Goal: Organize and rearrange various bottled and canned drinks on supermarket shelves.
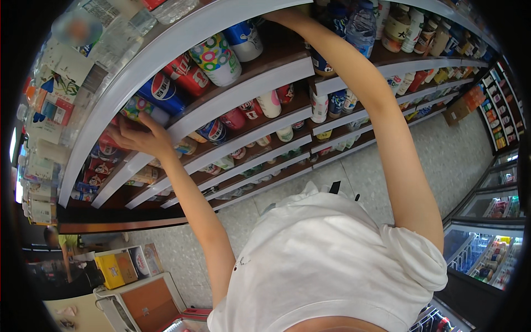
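My left hand [145, 138] is at the left end of an upper shelf, its fingers stretched and apart. It is beside a bottle with a multicoloured label [138, 108] and some red packages; I cannot tell whether it touches them. My right hand [276, 15] reaches into the same shelf near the middle, with its fingers hidden behind the upper shelf edge. Closest to it is a blue and white container [243, 40]. Between my hands stand a white container with coloured rings [216, 60], a red container [186, 74] and a dark blue bottle [161, 94].
White-edged shelves [243, 86] hold several rows of drinks. Clear plastic bottles [362, 27] stand right of my right forearm. Cardboard boxes [462, 109] sit on the floor, and glass-front fridges [481, 254] line the right. Another person [66, 249] is at the far left.
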Available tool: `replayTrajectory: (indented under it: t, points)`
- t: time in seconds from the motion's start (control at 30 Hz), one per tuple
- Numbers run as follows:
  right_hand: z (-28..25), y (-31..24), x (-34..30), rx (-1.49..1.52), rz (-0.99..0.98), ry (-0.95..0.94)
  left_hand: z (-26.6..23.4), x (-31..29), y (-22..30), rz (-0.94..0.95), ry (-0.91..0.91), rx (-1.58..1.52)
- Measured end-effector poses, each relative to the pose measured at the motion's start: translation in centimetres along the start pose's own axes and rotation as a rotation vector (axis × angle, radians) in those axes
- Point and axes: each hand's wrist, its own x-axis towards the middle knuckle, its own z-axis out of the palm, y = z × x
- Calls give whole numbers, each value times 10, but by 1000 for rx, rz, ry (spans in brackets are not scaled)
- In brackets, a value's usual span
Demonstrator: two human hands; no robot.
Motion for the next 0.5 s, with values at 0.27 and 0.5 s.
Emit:
replayTrajectory:
  t: [0.27,0.5]
  points:
    - [-26,11,-13,-136,-85,68,4,0,0,19,11,-6]
    - [-80,-30,-17,76,78,-117,3,0,-2,15,11,9]
